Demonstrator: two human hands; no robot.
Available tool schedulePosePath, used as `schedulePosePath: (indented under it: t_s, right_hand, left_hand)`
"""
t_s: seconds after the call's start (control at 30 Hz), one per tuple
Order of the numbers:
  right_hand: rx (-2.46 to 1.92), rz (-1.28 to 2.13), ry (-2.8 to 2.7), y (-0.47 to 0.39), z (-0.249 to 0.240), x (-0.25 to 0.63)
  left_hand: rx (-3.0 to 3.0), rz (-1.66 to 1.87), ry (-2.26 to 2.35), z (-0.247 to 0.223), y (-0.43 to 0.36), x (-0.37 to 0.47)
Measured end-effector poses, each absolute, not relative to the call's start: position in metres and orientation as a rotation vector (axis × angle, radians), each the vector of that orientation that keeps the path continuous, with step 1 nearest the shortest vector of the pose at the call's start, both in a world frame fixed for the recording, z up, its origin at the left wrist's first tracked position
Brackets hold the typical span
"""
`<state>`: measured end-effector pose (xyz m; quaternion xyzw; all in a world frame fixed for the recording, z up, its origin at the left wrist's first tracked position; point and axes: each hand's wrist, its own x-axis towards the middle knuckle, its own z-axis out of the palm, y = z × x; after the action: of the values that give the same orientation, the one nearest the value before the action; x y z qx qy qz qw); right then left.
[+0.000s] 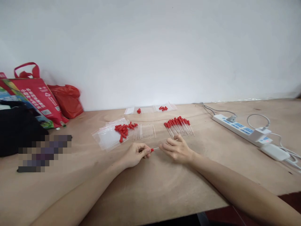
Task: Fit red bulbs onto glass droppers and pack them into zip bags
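Observation:
Between my hands is a thin clear tube [156, 148] with a red rubber bulb [152, 150] on its left end. My left hand [138, 153] pinches the bulb. The fingers of my right hand [175, 150] close on the tube's other end. Beyond my right hand lies a row of clear tubes with red bulbs [180, 125]. Bare clear tubes [144, 131] lie side by side in the middle. Loose red bulbs [122, 130] are heaped to their left, partly on flat clear plastic bags [108, 136].
Near the wall lie more plastic bags [129, 110] with a few red bulbs and tubes. A white power strip [240, 129] with plugs and cables is at the right. Red bags [67, 100], a black cloth [21, 131] and a blurred item [44, 153] are at the left.

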<state>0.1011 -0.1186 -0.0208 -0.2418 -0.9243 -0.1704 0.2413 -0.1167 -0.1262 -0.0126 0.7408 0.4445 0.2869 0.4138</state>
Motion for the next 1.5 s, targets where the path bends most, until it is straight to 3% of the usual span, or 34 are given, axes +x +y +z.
schedulePosePath:
  t_s: [0.2, 0.33, 0.47, 0.8, 1.03, 1.33, 1.5]
  right_hand:
    - [-0.814, -0.410, -2.473, -0.118, -0.023, 0.097]
    - [-1.114, -0.080, -2.239, -0.099, -0.022, 0.108]
    - [-1.537, 0.258, -1.876, -0.062, -0.017, 0.128]
    - [-1.938, 0.081, -1.699, -0.029, -0.025, 0.135]
    - [-1.806, 0.010, -1.839, -0.038, -0.016, 0.096]
    - [-1.987, 0.332, -1.933, -0.033, -0.014, 0.030]
    - [-1.976, 0.308, -2.006, -0.037, -0.011, 0.026]
  left_hand:
    - [1.963, 0.741, 1.155, -0.016, -0.127, -0.120]
    - [2.193, 0.901, 1.239, -0.023, -0.128, -0.125]
    - [2.324, 0.793, 1.225, -0.019, -0.128, -0.127]
    - [2.416, 0.703, 1.132, -0.017, -0.125, -0.131]
    - [2.420, 0.765, 1.150, -0.021, -0.124, -0.128]
    - [2.436, 1.018, 1.807, -0.014, -0.104, -0.143]
    - [2.669, 0.633, 2.116, 0.007, -0.056, -0.159]
